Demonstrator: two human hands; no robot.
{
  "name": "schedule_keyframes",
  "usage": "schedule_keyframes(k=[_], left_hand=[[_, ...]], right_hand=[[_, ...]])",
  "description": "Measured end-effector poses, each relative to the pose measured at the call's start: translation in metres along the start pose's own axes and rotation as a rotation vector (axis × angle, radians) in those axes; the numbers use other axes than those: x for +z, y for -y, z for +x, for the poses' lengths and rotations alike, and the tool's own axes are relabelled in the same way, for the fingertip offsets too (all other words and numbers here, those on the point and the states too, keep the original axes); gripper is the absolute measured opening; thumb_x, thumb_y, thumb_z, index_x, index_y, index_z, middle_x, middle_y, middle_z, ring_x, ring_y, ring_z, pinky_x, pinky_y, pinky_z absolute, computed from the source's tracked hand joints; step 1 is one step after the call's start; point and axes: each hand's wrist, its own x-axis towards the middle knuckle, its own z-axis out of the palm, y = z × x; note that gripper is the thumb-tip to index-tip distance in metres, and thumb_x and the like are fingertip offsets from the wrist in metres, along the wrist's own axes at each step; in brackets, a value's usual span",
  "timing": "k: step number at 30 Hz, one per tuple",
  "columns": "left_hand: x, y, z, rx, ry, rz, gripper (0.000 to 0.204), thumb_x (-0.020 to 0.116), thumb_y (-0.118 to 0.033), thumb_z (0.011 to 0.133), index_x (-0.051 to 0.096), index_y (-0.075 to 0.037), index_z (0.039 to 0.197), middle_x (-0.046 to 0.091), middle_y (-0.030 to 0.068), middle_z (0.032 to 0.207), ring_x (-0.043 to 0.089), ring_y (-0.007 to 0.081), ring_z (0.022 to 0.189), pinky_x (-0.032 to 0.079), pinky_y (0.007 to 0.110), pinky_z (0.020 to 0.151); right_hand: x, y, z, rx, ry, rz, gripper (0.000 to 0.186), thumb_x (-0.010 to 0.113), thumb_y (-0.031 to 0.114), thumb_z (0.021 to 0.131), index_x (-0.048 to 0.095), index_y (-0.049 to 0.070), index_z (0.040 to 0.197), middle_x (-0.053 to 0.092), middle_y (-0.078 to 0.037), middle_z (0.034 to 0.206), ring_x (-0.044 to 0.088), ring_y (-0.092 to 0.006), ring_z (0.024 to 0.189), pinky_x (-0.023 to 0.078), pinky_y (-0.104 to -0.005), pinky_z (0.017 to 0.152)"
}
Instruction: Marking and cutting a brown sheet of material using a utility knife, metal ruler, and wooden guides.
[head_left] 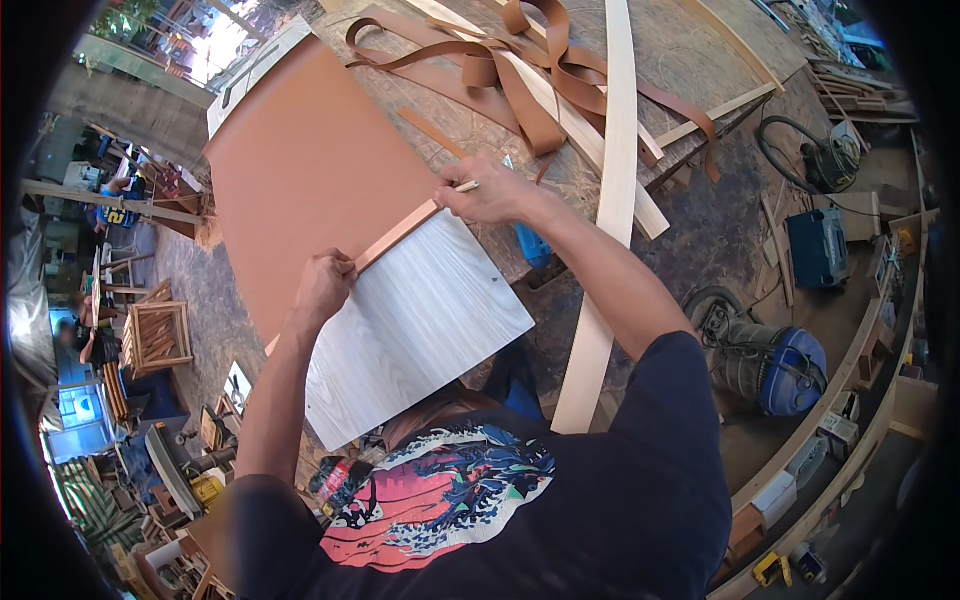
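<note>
Two hands, head view: the left hand (pixel 325 285) at centre-left of the frame has its fingers curled, pinching the wooden batten (pixel 400 232); the right hand (pixel 490 192), at centre, pinches a pencil (pixel 467 186) beside the batten's upper end.
Brown sheet: upper left to centre, spread flat (pixel 310 150); it looks soft, thin and floppy, probably light for its area, best taken by two corners so it does not sag.
Pale board: just below the batten (pixel 420 310); likely stiff, smooth and slippery, to be held by opposite edges.
Count: one sheet, one board, one batten, one pencil.
Curled brown strips: top centre, on the bench (pixel 690 70); overlaps hide their exact number (pixel 545 110).
</note>
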Motion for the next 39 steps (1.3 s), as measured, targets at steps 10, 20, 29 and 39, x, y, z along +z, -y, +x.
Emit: schedule_keyframes(k=[10,20,29,39], left_hand=[[-0.001,-0.003,0.0,-0.04,-0.002,-0.036,0.011,0.072,-0.004,0.084,0.081,-0.002,0.091,0.075,0.0165,0.097,0.073,0.0323,0.087,0.06,0.04,0.084],[0.0,-0.006,-0.009,-0.012,-0.066,-0.035,0.015,0.074,-0.008,0.086,0.08,-0.003,0.099,0.075,0.0159,0.103,0.073,0.032,0.09,0.06,0.041,0.086],[0.01,0.021,-0.041,-0.086,-0.261,-0.269,0.025,0.072,-0.009,0.093,0.067,0.002,0.114,0.07,0.0184,0.106,0.069,0.0339,0.099,0.058,0.04,0.087],[-0.05,0.126,-0.166,-0.249,-0.922,-0.329,0.027,0.069,-0.013,0.096,0.062,-0.002,0.119,0.066,0.0117,0.096,0.065,0.0211,0.085,0.053,0.036,0.078]], right_hand=[[0.004,-0.004,0.003,-0.067,0.04,-0.135,0.026,0.061,0.023,0.091,0.074,0.001,0.098,0.073,-0.025,0.097,0.07,-0.0412,0.098,0.055,-0.0477,0.089],[-0.021,0.016,-0.018,-0.13,-0.27,0.091,0.027,0.064,0.023,0.102,0.071,-0.001,0.091,0.068,-0.007,0.076,0.063,-0.0186,0.069,0.052,-0.0368,0.069],[-0.049,0.091,-0.073,-0.257,-0.624,-0.251,0.024,0.059,0.022,0.103,0.071,0.002,0.1,0.07,-0.019,0.09,0.063,-0.0353,0.088,0.048,-0.0453,0.08],[0.011,0.066,0.007,0.191,-0.349,-0.661,0.028,0.065,0.018,0.091,0.069,0.008,0.116,0.074,-0.024,0.103,0.07,-0.0408,0.104,0.055,-0.052,0.091]])
